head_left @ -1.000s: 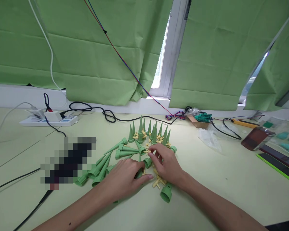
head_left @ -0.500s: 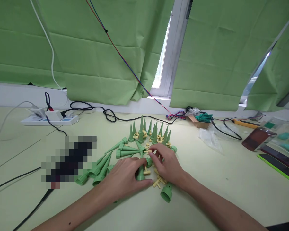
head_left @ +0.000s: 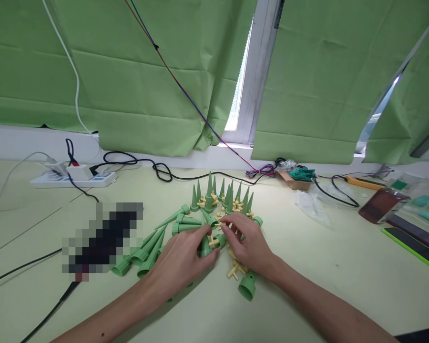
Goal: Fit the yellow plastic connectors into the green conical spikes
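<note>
My left hand (head_left: 184, 251) is closed round an upright green plastic watering spike (head_left: 205, 244), thumb and fingers on its sides. A yellow T-shaped valve (head_left: 213, 242) sticks out of that spike's side. Just beyond, my right hand (head_left: 249, 244) pinches another small yellow valve (head_left: 219, 225) between thumb and fingertips. Loose yellow valves (head_left: 233, 271) lie beneath my right palm, partly hidden by it. One more green spike (head_left: 248, 287) rests in front of that wrist with its open end facing me. Several green spikes (head_left: 152, 259) lie on their sides to the left.
Upright spikes (head_left: 210, 193) with yellow valves stand behind my hands. A white power strip (head_left: 75, 180) and black cables are at the back left. On the right are a cardboard box (head_left: 295, 181), a clear plastic bag (head_left: 311, 207), a brown bottle (head_left: 383, 206) and a green-edged phone (head_left: 414, 250).
My left hand has shifted slightly and tilted, bringing the held spike and its valve a little up and left. The right hand stays almost where it was, still pinching its valve.
</note>
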A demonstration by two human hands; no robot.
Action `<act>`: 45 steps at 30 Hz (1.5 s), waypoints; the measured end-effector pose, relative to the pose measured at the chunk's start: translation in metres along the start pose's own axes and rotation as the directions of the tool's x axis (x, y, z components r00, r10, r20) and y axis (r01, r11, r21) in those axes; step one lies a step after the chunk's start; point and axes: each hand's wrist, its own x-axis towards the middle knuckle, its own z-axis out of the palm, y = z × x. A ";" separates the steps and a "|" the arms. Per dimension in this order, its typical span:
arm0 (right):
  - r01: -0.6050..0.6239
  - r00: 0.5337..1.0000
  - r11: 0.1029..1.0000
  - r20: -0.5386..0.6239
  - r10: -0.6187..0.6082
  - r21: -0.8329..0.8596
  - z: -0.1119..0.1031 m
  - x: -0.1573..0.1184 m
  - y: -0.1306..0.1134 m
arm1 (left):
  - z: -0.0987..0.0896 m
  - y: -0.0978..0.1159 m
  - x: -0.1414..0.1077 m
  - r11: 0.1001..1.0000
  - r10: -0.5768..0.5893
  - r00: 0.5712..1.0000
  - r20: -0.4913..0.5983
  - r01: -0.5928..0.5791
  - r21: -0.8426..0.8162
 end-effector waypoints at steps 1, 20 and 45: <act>-0.002 1.000 1.000 -0.003 0.002 0.003 0.000 0.000 0.000 | 0.000 0.000 0.000 1.000 0.003 1.000 -0.010 -0.003 -0.009; 0.017 0.998 1.000 -0.061 -0.016 0.003 0.000 -0.001 -0.004 | 0.003 -0.004 0.003 0.975 0.046 0.975 -0.216 -0.091 -0.203; 0.052 0.999 0.999 -0.015 -0.052 0.001 -0.002 -0.001 -0.006 | -0.004 -0.003 0.008 0.882 -0.022 0.973 -0.231 -0.090 -0.463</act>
